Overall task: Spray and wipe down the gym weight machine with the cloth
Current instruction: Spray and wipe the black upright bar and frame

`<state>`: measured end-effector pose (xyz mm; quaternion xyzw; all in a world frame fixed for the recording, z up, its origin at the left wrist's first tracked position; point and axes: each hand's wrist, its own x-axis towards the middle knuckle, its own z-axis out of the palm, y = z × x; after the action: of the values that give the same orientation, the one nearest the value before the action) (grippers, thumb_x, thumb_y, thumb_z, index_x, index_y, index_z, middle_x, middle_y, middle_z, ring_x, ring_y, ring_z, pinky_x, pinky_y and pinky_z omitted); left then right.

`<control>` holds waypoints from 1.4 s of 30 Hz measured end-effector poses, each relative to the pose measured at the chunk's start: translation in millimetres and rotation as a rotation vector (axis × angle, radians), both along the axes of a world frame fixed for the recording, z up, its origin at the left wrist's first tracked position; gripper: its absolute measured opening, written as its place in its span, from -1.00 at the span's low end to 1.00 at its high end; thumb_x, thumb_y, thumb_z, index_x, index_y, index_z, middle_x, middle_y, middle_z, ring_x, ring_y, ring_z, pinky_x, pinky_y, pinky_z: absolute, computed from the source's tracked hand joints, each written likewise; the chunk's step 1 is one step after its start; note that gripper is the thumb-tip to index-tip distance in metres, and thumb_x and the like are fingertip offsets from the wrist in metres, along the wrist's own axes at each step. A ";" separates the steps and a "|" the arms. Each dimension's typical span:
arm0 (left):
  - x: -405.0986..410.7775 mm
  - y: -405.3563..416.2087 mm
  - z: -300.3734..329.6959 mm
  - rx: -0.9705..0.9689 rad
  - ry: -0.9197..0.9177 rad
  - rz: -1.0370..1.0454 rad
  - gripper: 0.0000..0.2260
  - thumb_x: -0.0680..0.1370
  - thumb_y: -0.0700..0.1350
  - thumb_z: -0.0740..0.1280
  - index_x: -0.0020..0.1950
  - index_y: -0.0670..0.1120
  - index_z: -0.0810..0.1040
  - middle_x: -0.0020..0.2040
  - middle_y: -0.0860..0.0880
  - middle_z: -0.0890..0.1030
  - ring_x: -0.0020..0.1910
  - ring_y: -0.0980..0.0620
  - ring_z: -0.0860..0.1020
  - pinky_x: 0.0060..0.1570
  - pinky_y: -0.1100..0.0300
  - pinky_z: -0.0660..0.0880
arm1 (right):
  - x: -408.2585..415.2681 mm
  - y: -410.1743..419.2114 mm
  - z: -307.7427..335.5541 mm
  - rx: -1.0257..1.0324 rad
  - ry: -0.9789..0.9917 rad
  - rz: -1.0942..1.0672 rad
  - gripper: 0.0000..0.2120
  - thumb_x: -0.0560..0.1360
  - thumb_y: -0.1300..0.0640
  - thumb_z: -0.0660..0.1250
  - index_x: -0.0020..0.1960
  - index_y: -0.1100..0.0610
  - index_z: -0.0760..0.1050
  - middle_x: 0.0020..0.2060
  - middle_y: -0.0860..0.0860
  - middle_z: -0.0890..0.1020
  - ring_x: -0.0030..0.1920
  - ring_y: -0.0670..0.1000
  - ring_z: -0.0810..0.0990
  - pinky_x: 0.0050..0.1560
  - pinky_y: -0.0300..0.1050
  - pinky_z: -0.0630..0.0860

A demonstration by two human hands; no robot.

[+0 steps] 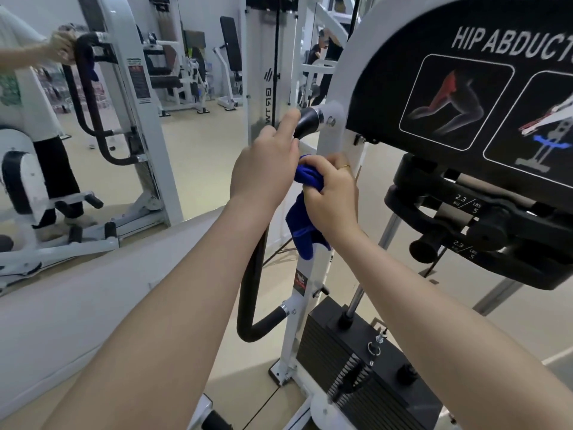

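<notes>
Gripping the black handle at its top end, the left hand is curled round the padded bar where it meets the white post of the weight machine. A blue cloth is bunched in the closed fingers of the right hand and pressed against that post, its loose end hanging down. "HIP ABDUC" can be read on the black panel; "2.3 KG / LBS 5" is marked on the add-on weights. A mirror is seen to the left.
</notes>
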<state>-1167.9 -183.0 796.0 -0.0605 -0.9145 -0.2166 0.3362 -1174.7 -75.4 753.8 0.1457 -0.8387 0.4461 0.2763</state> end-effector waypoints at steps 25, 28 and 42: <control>31.9 -35.2 -137.2 1.041 -0.292 0.008 -0.84 0.53 -0.18 0.29 0.01 0.08 0.45 -0.01 0.11 0.59 -0.29 -0.01 0.50 -0.24 0.07 0.55 | -10.1 -27.8 11.8 0.637 0.609 -0.044 -0.85 0.29 0.30 0.42 -0.14 0.20 0.60 -0.18 0.20 0.58 -0.45 0.15 0.47 -0.49 -0.15 0.40; 31.1 -41.2 -143.1 1.064 -0.295 -0.028 -0.82 0.55 -0.22 0.26 0.13 -0.03 0.44 0.01 0.10 0.60 -0.38 0.07 0.48 -0.38 0.27 0.45 | -18.1 -36.0 -24.7 0.636 0.601 -0.008 -0.84 0.30 0.31 0.41 -0.12 0.20 0.60 -0.17 0.22 0.57 -0.48 0.16 0.46 -0.52 -0.11 0.43; 69.8 -50.8 -253.3 1.073 -0.431 0.132 -0.76 0.51 -0.25 0.21 -0.05 0.12 0.44 0.04 0.12 0.58 -0.29 -0.04 0.52 -0.36 0.17 0.46 | 4.2 -55.0 -90.6 0.458 0.236 0.008 -0.84 0.48 0.20 0.17 -0.04 0.20 0.50 -0.21 0.10 0.52 -0.33 0.13 0.45 -0.34 -0.01 0.48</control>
<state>-1098.1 -233.9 542.7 0.2209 -0.7263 -0.6359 0.1390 -1170.5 -130.3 663.3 0.2586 -0.8793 0.2256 0.3303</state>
